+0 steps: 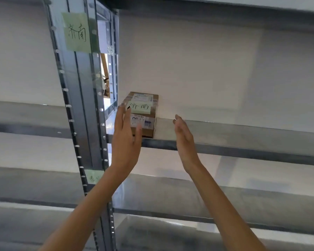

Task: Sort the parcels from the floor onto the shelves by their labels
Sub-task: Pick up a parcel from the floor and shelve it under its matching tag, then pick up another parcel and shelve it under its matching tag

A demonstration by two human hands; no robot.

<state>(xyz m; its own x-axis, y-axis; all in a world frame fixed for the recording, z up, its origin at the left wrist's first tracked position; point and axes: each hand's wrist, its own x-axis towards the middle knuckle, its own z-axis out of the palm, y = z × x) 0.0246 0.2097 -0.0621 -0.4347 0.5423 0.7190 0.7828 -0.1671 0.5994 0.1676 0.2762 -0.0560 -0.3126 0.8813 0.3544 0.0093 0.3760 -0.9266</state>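
A small brown cardboard parcel [143,113] with a green handwritten note and white shipping labels lies at the left end of a metal shelf [225,131]. My left hand [126,134] is flat and open against the parcel's left front side, fingers touching its edge. Open too, my right hand [184,138] is raised palm-inward a little to the right of the parcel, apart from it. A green paper label [76,32] with the same handwritten characters is taped to the upright post [83,105] above and to the left.
More metal shelves run below [207,201] and above [225,8]. A second green label [94,176] is on the post lower down. A white wall stands behind the shelves. Another shelving unit continues to the left of the post.
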